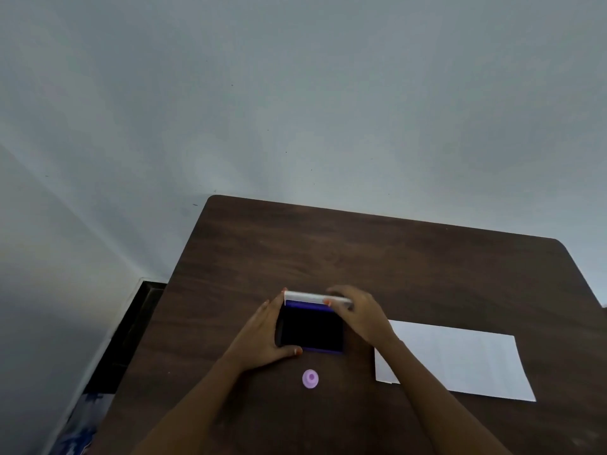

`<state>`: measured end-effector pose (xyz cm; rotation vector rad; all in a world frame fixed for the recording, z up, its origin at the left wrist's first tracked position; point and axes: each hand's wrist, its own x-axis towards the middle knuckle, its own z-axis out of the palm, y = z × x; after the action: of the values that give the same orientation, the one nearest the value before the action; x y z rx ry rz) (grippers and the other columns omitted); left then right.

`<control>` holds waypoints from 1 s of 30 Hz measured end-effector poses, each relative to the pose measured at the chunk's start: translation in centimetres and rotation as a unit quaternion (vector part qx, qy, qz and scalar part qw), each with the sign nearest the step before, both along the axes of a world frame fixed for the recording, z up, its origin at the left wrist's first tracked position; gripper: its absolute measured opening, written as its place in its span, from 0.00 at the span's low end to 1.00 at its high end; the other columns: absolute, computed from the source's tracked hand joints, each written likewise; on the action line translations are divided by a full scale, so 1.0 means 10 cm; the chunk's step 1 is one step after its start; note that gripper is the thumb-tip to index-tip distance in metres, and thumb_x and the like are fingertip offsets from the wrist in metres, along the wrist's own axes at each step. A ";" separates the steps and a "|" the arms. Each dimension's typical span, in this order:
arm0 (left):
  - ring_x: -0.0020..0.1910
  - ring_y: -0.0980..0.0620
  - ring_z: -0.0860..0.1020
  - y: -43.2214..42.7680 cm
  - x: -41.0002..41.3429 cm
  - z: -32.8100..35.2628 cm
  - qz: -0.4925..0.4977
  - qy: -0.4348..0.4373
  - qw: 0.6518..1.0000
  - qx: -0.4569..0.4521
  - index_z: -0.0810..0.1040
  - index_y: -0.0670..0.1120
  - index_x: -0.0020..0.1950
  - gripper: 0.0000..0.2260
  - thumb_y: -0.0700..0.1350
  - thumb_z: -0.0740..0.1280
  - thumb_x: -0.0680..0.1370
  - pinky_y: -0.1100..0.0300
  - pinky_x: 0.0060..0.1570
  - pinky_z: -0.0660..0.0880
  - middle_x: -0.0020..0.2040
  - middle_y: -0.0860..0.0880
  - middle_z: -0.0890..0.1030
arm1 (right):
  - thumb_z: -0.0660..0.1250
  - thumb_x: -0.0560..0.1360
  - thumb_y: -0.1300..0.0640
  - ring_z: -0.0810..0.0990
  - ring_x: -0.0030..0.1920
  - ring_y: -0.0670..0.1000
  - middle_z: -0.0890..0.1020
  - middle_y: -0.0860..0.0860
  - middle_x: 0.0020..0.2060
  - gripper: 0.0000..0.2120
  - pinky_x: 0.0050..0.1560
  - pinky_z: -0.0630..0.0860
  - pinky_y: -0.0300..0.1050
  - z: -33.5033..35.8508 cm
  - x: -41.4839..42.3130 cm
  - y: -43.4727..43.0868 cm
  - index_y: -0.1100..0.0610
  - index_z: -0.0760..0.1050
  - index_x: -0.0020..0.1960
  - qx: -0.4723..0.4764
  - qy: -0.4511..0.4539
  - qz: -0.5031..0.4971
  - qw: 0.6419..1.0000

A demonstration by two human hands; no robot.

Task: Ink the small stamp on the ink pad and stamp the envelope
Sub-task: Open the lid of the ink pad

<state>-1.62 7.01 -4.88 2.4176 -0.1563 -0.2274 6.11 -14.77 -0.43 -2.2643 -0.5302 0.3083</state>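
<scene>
Two hands work the ink pad (310, 330) at desk (394, 257) centre: left hand (262, 333) clamps its base, right hand (358, 310) pinches the raised lid (308, 296); the small stamp (310, 378), light and rigid-looking, best pinched by its knob, stands at 6 o'clock, envelope (460, 359) at 3 o'clock.

A plain pale grey-white wall (295, 93) is seen filling the whole upper half, from nine o'clock round to three o'clock, marked only by a few tiny dark specks. Soft, even light is spread across it, and no window is shown. A dark brown wood-grain table (377, 257) with rounded far corners is set against it. At eight o'clock a dark strip of floor (131, 323) is glimpsed beside the table, with blurred blue-and-white fabric (82, 421) below it
</scene>
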 end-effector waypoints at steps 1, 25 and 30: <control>0.70 0.62 0.51 -0.02 -0.01 -0.01 0.003 -0.008 1.000 0.008 0.40 0.57 0.72 0.49 0.67 0.68 0.63 0.61 0.71 0.46 0.76 0.53 0.54 | 0.64 0.74 0.50 0.77 0.51 0.47 0.80 0.48 0.50 0.10 0.47 0.72 0.34 0.00 0.06 0.04 0.51 0.75 0.53 0.028 0.002 -0.025 0.999; 0.69 0.68 0.40 0.00 -0.03 -0.07 -0.015 -0.047 0.998 0.033 0.32 0.62 0.68 0.45 0.69 0.63 0.66 0.64 0.69 0.42 0.72 0.61 0.40 | 0.63 0.74 0.62 0.75 0.54 0.55 0.80 0.57 0.52 0.08 0.58 0.68 0.50 -0.32 0.45 0.47 0.59 0.78 0.51 -0.073 -0.081 -0.139 0.984; 0.72 0.62 0.47 0.00 -0.05 -0.01 0.001 -0.055 0.998 -0.020 0.37 0.61 0.70 0.39 0.63 0.62 0.71 0.60 0.71 0.49 0.73 0.60 0.46 | 0.62 0.74 0.62 0.75 0.54 0.55 0.80 0.58 0.53 0.08 0.57 0.68 0.47 -0.27 0.22 0.39 0.60 0.78 0.50 -0.060 -0.094 -0.184 0.977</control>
<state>-2.11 6.98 -5.02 2.3917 -0.2065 -0.0898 8.35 -10.88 -3.11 -2.4663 -0.1806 -0.0632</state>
